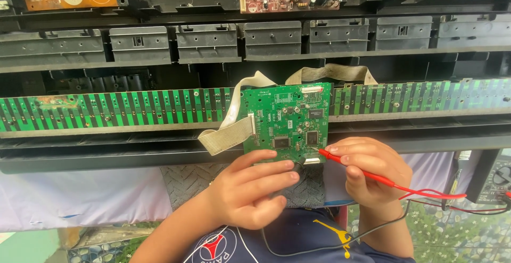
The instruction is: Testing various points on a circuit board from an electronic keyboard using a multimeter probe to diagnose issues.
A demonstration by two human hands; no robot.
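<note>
While the right hand (372, 172) pinches the red probe (351, 167) on the green circuit board (285, 122), the left hand (255, 188) pinches a black probe (299, 162).
Judging by the crowded chips, steady tips on single contacts would serve best; the board lies atop the opened keyboard chassis (106, 151).

Light: bright, even daylight, soft throughout.
Shadows: faint, deepest in the black casing (319, 82) recesses.
Glare: none strong; white cloth (80, 194) slightly washed out.
Focus: sharp centre, mild softness at edges.
</note>
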